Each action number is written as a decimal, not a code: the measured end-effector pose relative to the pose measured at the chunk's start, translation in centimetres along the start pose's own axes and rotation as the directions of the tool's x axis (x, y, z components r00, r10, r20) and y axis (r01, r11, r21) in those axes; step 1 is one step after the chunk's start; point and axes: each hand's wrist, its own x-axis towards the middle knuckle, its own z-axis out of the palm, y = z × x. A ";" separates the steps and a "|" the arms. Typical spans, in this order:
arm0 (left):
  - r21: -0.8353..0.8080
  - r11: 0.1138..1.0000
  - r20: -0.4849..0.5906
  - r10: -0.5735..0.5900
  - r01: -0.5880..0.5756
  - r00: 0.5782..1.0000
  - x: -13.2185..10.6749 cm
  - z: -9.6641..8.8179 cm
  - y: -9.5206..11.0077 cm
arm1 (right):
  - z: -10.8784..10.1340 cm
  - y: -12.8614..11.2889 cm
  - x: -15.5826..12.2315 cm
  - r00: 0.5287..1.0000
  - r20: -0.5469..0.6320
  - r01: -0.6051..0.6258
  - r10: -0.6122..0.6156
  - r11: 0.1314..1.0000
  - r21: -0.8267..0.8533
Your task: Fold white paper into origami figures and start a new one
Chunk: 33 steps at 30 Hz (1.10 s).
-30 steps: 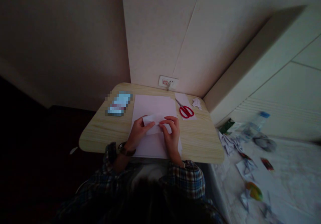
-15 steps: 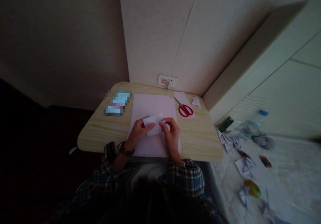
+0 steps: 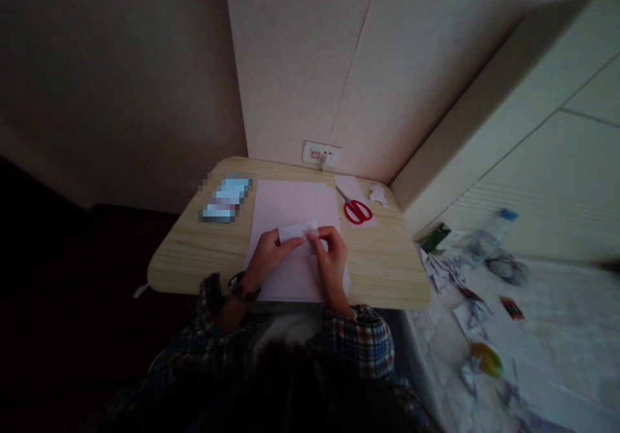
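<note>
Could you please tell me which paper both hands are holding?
The small piece, pinched in the fingers; the large sheet, narrow sheet and folded scrap lie on the table.

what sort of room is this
Likely a bedroom, perhaps a hotel room: what looks like a bed with a panelled headboard at right, beside a small wood-grain table.

One view: head cam, worn by the person, wide, pitched forward-down. Own sleeves [image 3: 358, 342] at bottom edge; left hand [image 3: 265, 254] and right hand [image 3: 332, 260] close, below centre. Counter [image 3: 382, 265] mid-frame, wall [image 3: 305, 64] ahead, bed [image 3: 571, 316] lower right.
</note>
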 end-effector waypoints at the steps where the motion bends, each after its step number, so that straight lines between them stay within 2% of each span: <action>1: -0.003 1.000 -0.003 -0.004 0.004 1.000 0.0 0.0 0.0 | 0.0 0.0 0.0 1.000 0.002 -0.003 0.003 1.000 -0.001; 4: 0.008 1.000 0.003 -0.011 0.011 1.000 -0.1 0.0 0.0 | 0.0 0.0 0.0 1.000 0.005 -0.008 0.008 1.000 -0.003; 9: -0.020 1.000 0.071 0.008 -0.006 0.997 -0.2 -0.1 0.1 | 0.1 0.2 -0.1 1.000 -0.026 -0.007 0.008 1.000 0.024; 17: -0.018 1.000 0.082 -0.009 0.011 0.997 -0.2 -0.1 0.2 | -0.1 0.4 -0.2 1.000 -0.008 -0.004 0.004 0.998 0.064; 25: 0.140 0.988 0.107 0.049 -0.064 0.993 0.0 -0.2 -0.1 | -0.1 0.1 -0.2 0.999 -0.022 -0.043 0.045 0.996 0.083; 30: 0.071 0.997 0.096 0.021 -0.028 0.995 -0.1 -0.1 -0.1 | -0.1 -0.1 -0.1 0.999 -0.045 -0.025 0.029 0.996 0.083; 33: 0.052 0.997 0.073 0.053 -0.057 0.996 -0.2 -0.1 0.2 | 0.0 -0.2 -0.1 1.000 -0.031 0.006 -0.004 0.998 0.058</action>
